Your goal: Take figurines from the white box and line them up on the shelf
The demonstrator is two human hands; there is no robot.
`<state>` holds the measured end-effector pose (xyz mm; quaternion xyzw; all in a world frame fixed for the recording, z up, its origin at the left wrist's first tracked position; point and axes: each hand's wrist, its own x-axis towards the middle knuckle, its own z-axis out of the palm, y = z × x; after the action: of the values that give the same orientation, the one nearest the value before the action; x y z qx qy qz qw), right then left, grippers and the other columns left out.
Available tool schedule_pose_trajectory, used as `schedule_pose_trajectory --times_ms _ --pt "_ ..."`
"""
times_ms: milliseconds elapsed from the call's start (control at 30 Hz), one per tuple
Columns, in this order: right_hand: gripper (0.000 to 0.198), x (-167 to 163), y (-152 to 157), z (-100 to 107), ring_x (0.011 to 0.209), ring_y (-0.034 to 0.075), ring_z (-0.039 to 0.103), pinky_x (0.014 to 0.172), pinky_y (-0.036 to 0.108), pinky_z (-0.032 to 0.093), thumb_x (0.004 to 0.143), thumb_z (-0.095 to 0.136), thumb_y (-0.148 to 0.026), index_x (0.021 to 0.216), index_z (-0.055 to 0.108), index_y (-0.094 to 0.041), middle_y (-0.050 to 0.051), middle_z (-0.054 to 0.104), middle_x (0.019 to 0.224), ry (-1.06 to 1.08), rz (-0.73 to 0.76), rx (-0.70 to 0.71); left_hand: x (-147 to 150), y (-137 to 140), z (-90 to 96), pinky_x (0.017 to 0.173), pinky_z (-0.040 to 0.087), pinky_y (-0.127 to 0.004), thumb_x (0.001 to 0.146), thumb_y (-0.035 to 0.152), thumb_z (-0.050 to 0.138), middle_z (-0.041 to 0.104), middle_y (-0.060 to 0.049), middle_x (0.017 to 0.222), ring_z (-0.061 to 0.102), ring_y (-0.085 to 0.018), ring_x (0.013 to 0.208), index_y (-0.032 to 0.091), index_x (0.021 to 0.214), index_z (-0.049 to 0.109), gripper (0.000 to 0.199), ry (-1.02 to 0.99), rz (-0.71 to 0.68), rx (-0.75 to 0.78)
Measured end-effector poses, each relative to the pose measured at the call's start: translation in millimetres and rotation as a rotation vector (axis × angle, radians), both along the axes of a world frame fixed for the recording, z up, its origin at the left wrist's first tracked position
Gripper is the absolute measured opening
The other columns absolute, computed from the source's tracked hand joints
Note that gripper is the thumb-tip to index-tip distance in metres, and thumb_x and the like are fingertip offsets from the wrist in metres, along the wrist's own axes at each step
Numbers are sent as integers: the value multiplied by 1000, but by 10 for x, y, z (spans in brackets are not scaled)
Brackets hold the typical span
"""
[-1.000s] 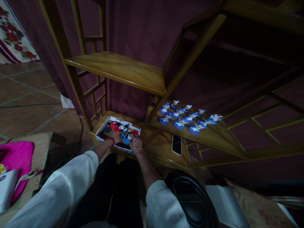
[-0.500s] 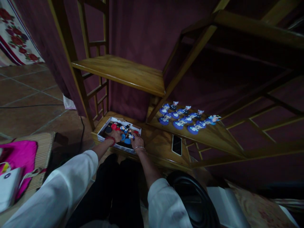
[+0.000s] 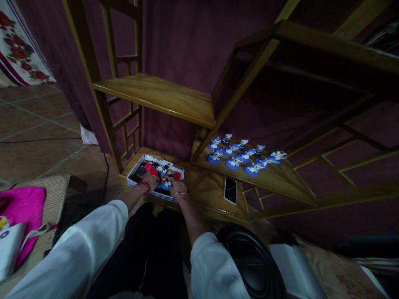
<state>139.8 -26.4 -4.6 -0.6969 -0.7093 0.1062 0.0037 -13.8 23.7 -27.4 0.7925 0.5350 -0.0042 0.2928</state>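
A white cardboard box on the low wooden shelf holds several small figurines with red, black and blue round bases. My left hand, with a red bead bracelet at the wrist, reaches into its middle beside a red base. The left fingers point down among the figurines, and their tips are hidden. At the box's right side, my right hand, wearing a silver bangle, has its fingers curled at a small blue-based figurine. It grips this figurine, as far as the dim picture shows.
To the right, several purple-based figurines stand in rows on a raised shelf, with dark-dressed ones behind. A phone lies on the low shelf. A black round stool seat is at lower right. An upper shelf board overhangs the box.
My right hand has shifted slightly left and down inside the box, to the blue-based figurine. My left hand stays nearly in place. The view has moved a little.
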Motion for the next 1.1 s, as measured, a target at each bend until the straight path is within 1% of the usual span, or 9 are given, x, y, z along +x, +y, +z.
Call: schedule_pose_trajectory --times_ms 100,167,300,433,533,700,833,967,1100 --pt "30 0 1 -12 93 15 56 79 25 40 78 48 -26 107 52 -30 0 63 101 5 -3 9 4 0 -35 85 40 -31 71 9 43 62 -9 97 54 -20 92 13 96 60 31 47 28 -7" --pt "30 1 2 -21 94 15 55 79 25 40 77 48 -26 107 53 -30 0 63 101 14 -7 25 7 1 -39 85 40 -31 71 10 43 62 -9 99 55 -19 93 15 99 60 33 57 23 -14" --pt "31 6 1 -26 97 14 54 81 25 40 77 49 -28 108 52 -31 -1 62 103 32 -8 24 14 -2 -25 86 40 -29 70 10 45 61 -7 100 55 -17 94 16 104 58 36 61 13 -26" --pt "32 8 -4 -18 97 14 53 82 25 40 76 50 -28 108 52 -33 -3 60 106 41 -4 30 29 -9 -11 86 40 -29 72 14 47 61 -8 102 55 -18 96 16 99 60 31 76 19 -39" --pt "32 8 -1 -19 97 15 54 81 25 40 77 49 -29 108 52 -33 -2 61 105 45 -18 37 37 -17 15 85 41 -29 72 13 47 61 -9 101 55 -19 95 15 96 61 28 88 25 -41" --pt "34 14 23 -50 93 15 55 78 25 40 79 48 -27 112 50 -32 0 61 103 53 -58 19 42 -28 74 83 42 -28 72 11 45 62 -10 99 56 -20 94 14 99 60 31 101 19 -33" --pt "34 22 42 -93 92 15 56 77 24 41 80 47 -25 113 48 -31 1 60 105 73 -63 44 53 -21 82 82 42 -29 74 12 45 62 -11 99 56 -20 93 13 97 62 29 116 24 -13" --pt "35 29 51 -122 91 15 56 76 24 41 81 45 -22 115 47 -29 2 59 105 103 -71 45 59 -11 71 81 43 -27 74 12 45 64 -8 96 57 -18 91 15 95 62 28 108 26 -17" --pt "36 38 55 -143 93 15 56 78 24 40 80 45 -18 115 48 -28 3 59 107 128 -69 77 50 -12 79 79 43 -24 72 8 44 64 -8 94 57 -16 89 14 98 61 32 85 31 -16"
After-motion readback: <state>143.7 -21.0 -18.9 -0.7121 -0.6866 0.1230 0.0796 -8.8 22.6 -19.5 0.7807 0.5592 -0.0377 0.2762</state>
